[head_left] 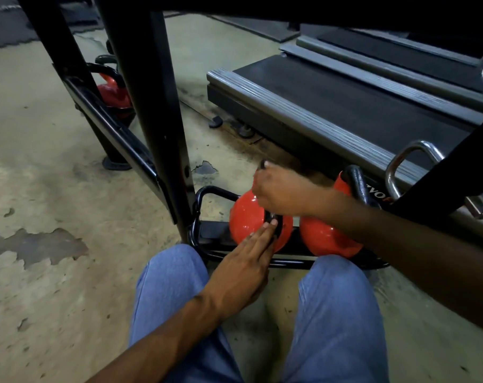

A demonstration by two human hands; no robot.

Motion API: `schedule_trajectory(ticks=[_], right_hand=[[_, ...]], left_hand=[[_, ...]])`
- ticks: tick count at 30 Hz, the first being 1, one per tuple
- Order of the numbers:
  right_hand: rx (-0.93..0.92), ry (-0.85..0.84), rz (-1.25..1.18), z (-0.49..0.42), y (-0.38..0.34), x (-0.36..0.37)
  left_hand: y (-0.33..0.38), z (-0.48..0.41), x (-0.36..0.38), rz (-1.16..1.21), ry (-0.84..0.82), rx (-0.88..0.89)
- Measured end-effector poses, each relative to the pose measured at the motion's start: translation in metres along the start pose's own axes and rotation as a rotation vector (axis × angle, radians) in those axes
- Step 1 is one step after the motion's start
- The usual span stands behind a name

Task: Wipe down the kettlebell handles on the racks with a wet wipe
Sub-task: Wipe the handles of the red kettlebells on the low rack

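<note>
Head view, red kettlebell (246, 219) on the black rack's bottom shelf (215, 233), right hand (284, 189) above it at 1 o'clock, fingers curled round its black handle (279, 221), left hand (243, 261) at 6 o'clock, fingers straight, tips touching the bell, second red kettlebell (326, 239) just beside at 3 o'clock

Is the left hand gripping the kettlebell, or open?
Open: the left hand has straight fingers, tips touching the red kettlebell near its handle base, none curled round it.
</note>
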State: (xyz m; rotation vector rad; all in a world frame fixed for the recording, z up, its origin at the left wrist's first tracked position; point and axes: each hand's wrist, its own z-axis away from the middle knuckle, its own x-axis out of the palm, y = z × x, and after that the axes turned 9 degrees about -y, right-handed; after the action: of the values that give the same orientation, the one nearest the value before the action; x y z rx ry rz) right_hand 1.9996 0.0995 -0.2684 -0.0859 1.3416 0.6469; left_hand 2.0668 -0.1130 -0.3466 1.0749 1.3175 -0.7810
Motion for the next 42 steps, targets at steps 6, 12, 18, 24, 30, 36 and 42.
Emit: schedule_trajectory(ticks=[6,12,18,24,30,36,42], right_hand=[[0.347,0.385,-0.568,0.038,-0.046,0.040],[0.967,0.769,-1.888,-0.003,-0.055,0.032],[0.720,0.435,-2.546,0.009,-0.023,0.026],[0.805,0.448,-2.382,0.025,-0.044,0.034],[0.993,0.700,-1.670,0.039,-0.096,0.039],[0.625,0.805,-0.814,0.039,-0.128,0.062],[0.142,0.194,0.147,0.066,-0.089,0.052]], left_hand=[[-0.041,-0.009,-0.047,0.236,0.252,-0.073],[-0.082,-0.099,-0.093,0.311,0.126,-0.094],[-0.086,-0.130,-0.103,0.288,-0.118,-0.041],[-0.091,-0.127,-0.102,0.399,-0.135,-0.103],[-0.087,-0.125,-0.099,0.407,-0.133,-0.127],[-0.088,-0.121,-0.094,0.425,-0.129,-0.134],[-0.083,-0.120,-0.109,0.352,-0.157,-0.111]])
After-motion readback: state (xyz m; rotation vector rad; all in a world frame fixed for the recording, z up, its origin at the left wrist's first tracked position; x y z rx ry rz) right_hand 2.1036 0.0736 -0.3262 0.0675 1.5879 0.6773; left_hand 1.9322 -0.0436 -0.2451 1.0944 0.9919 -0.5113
